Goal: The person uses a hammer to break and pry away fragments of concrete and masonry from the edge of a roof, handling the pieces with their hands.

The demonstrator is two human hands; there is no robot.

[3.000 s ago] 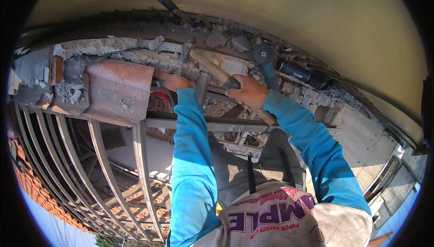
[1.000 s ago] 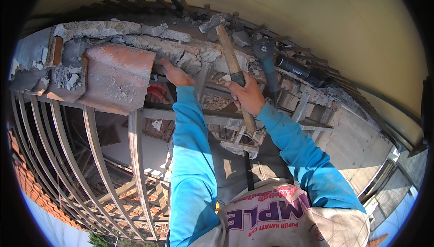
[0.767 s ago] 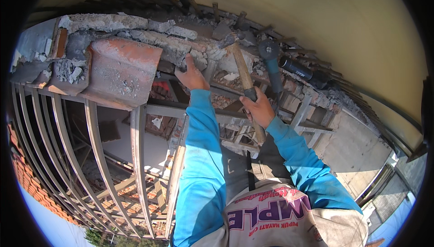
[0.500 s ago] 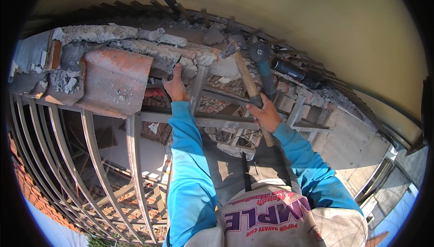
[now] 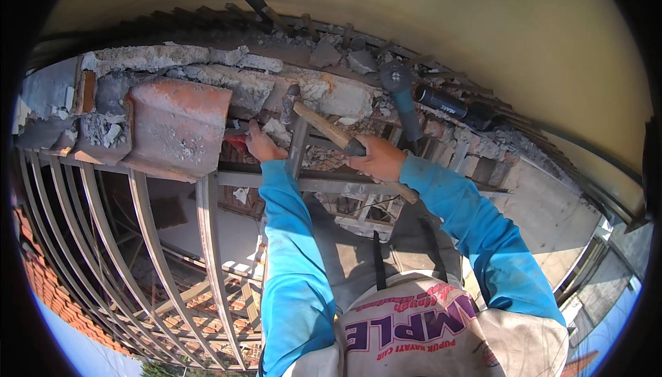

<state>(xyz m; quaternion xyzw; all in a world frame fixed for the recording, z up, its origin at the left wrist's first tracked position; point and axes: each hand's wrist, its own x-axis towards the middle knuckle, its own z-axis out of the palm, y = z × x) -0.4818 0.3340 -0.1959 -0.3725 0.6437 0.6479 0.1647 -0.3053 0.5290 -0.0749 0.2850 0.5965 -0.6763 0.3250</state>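
Note:
My right hand (image 5: 378, 158) is closed round the dark-wrapped part of a wooden-handled hammer (image 5: 323, 126). The hammer's metal head lies to the upper left, at the broken edge of a mortar-covered wall (image 5: 345, 95). Below that head, my left hand (image 5: 265, 144) is at the wall beside a loose pale mortar chunk (image 5: 277, 131). One digit of it points up; the other fingers are mostly hidden, so its grip does not show. To its left a curved clay roof tile (image 5: 181, 125) carries grey crumbs.
A teal angle grinder (image 5: 402, 101) rests on the rubble, next to a black cylindrical bottle (image 5: 441, 103). Metal roof battens (image 5: 148, 229) run down the left over an open drop. A crossing metal beam (image 5: 324, 183) passes below my hands. A large beige sheet (image 5: 441, 18) rises at the far side.
The hammer has swung left, its head passing from near the grinder to just above my left hand. My right hand moved left and up with it; my left hand dropped slightly lower.

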